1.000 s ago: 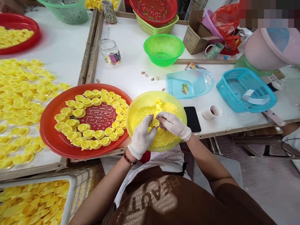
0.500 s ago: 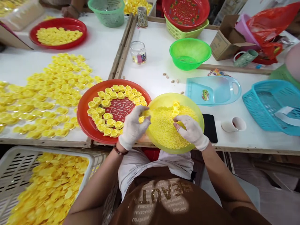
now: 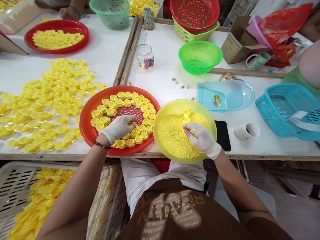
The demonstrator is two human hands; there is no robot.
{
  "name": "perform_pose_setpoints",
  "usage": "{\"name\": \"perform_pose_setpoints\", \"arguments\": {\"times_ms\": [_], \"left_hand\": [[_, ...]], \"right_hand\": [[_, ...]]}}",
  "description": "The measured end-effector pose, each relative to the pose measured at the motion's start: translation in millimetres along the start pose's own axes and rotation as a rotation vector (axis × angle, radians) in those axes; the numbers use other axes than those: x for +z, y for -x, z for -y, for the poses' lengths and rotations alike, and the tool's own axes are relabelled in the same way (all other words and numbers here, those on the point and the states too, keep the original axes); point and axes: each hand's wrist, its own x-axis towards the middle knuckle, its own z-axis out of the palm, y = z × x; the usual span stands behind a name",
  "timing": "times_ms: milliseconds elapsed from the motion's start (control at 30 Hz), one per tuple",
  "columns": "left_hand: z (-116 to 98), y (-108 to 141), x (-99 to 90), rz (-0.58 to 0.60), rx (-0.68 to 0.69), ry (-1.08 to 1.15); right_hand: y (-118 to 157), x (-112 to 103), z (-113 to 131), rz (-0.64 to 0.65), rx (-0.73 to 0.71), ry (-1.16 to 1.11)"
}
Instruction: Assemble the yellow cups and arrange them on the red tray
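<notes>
My left hand (image 3: 120, 128), in a white glove with bare fingertips, is over the red tray (image 3: 86, 125). Its fingertips are near the small round yellow pieces (image 3: 100, 126) that lie in a ring there; whether they grip one is hard to see. On the right, a translucent yellow bowl (image 3: 162, 146) holds many tiny yellow bits (image 3: 172, 136). Above those bits is my right hand (image 3: 200, 136), also gloved, its fingers pinched together. What it holds, if anything, is too small to name. Two small yellow cup-like pieces (image 3: 186, 114) rest on the bits just beyond its fingertips.
Many yellow pieces (image 3: 62, 90) spread over the left table. Right of the bowl are a black phone (image 3: 223, 135), a paper cup (image 3: 246, 131), a blue scoop (image 3: 225, 95) and a blue basket (image 3: 287, 110). A green bowl (image 3: 200, 58) stands behind. Another person's hand (image 3: 70, 13) is at the far left.
My left hand has moved left from between the tray and the bowl to over the tray. My right hand has stayed pinched above the bowl. The view has shifted slightly.
</notes>
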Motion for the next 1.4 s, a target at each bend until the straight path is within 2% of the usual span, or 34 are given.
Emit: {"name": "perform_pose_setpoints", "arguments": {"times_ms": [100, 167, 200, 300, 367, 433, 500, 600, 733, 833, 933, 1033, 1133, 1233, 1400], "left_hand": [[-31, -1, -5.6, -0.193, 0.095, 0.026], [-65, -6, -1.7, -0.306, 0.222, 0.086], [-86, -10, 3.2, -0.325, 0.301, 0.119], [-147, -28, 26.8, -0.241, 0.469, 0.142], [-177, -45, 44.6, -0.141, 0.457, 0.1], [-191, -63, 58.1, -0.042, 0.415, 0.065], [-190, -74, 64.9, 0.015, 0.389, 0.082], [-175, -71, 65.0, -0.044, 0.374, 0.228], [-160, -36, 62.6, -0.153, 0.348, 0.49], [-159, -10, 68.9, -0.118, 0.32, 0.591], [-163, 4, 80.1, -0.103, 0.312, 0.613], [-167, 8, 87.9, -0.134, 0.313, 0.613], [-168, 8, 89.5, -0.154, 0.314, 0.619], [-166, 7, 89.8, -0.152, 0.329, 0.613], [-164, 8, 93.3, -0.171, 0.328, 0.601]], "right_hand": [[-3, 5, 11, 0.174, -0.014, 0.106], [-5, 13, 22, 0.296, -0.04, 0.2], [-6, 17, 28, 0.343, -0.046, 0.236], [-5, 30, 37, 0.394, -0.034, 0.252], [-2, 36, 35, 0.37, -0.033, 0.198], [2, 38, 29, 0.318, -0.041, 0.104], [5, 38, 22, 0.238, -0.019, -0.046], [4, 31, 15, 0.054, 0.149, -0.42], [-9, 16, 18, -0.201, 0.434, -1.015], [-25, 7, 24, -0.332, 0.471, -1.232], [-39, 5, 29, -0.396, 0.43, -1.285], [-44, 11, 33, -0.432, 0.382, -1.226], [-44, 18, 33, -0.464, 0.362, -1.132], [-44, 21, 31, -0.484, 0.361, -1.137], [-41, 13, 24, -0.486, 0.386, -1.166]]}}
